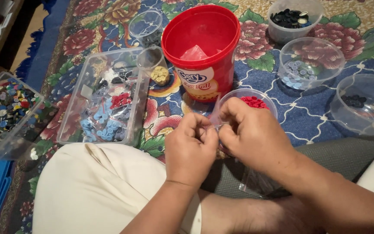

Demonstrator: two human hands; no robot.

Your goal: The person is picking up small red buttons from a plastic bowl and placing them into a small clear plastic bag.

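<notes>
My left hand and my right hand meet at the fingertips, both pinching the top of a small clear plastic bag. Another clear bag lies under my right wrist on my lap. Just beyond my hands stands a clear round tub of red buttons. Behind it is a tall red bucket with a pinkish bag inside.
A clear rectangular tray holds blue, red and white buttons. A box of mixed coloured buttons sits far left. Round clear tubs hold black buttons, blue-grey buttons, dark buttons and yellow buttons. A floral carpet lies beneath.
</notes>
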